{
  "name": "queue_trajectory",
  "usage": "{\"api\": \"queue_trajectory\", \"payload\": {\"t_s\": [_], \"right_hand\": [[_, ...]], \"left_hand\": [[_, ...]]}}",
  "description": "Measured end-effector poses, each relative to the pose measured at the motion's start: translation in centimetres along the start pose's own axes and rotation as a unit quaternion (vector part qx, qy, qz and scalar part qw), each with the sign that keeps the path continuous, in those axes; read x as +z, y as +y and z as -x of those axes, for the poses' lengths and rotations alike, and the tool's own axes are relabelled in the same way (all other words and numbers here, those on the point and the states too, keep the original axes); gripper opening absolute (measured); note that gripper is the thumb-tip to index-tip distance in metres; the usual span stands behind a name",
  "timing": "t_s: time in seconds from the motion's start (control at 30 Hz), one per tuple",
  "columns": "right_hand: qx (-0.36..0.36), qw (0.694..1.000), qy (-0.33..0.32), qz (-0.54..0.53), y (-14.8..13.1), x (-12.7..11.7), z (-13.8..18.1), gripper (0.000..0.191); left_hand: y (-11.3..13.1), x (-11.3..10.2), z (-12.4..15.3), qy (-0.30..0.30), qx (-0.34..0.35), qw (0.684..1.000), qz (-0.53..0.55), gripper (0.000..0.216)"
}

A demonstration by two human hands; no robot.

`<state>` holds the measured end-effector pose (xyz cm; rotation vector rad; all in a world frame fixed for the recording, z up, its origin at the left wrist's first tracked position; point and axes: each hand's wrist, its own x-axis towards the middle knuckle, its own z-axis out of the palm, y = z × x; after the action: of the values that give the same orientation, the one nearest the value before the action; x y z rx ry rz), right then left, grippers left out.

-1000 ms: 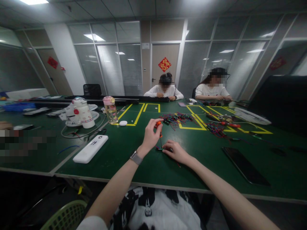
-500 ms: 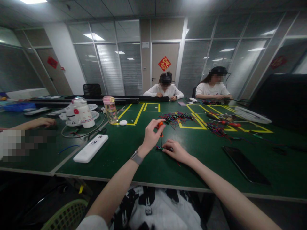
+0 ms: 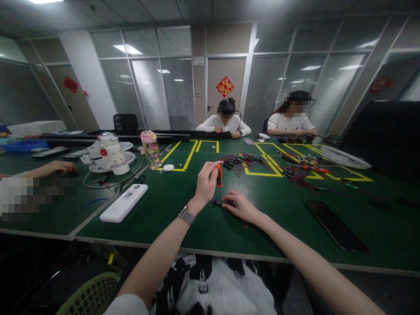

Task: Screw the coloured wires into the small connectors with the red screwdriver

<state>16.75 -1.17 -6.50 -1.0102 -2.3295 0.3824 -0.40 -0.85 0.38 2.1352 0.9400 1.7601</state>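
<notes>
My left hand [image 3: 207, 183] is closed on the orange and black handle of a screwdriver [image 3: 219, 178], held upright. Its thin shaft points down at a small green circuit board [image 3: 217, 202] with wires, lying on the green table. Fingers of my right hand [image 3: 241, 205] pinch the right end of that board and keep it against the tabletop. Whether the screwdriver's tip touches the board is too small to tell. Beyond my hands lies a heap of similar small boards with red and blue wires [image 3: 243, 162].
A dark phone [image 3: 334, 225] lies right, a white power bank [image 3: 124, 203] left. A pink-lidded bottle [image 3: 151, 151] and a white case [image 3: 168, 168] stand farther back. More wired boards [image 3: 297, 176] and a red-handled screwdriver [image 3: 315, 169] lie right. Co-workers sit across and at left.
My left hand has shifted slightly left, and its fingers have turned a little around the screwdriver's handle. My right hand and the board have stayed in place.
</notes>
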Motion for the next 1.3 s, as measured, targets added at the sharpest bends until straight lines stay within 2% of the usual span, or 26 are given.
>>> {"api": "queue_trajectory", "payload": {"t_s": [1.3], "right_hand": [[-0.006,1.000,0.001,0.006,0.31,0.17,0.08,0.013]], "left_hand": [[0.00,0.26,0.11,-0.030,-0.020,0.999,-0.009,0.029]]}}
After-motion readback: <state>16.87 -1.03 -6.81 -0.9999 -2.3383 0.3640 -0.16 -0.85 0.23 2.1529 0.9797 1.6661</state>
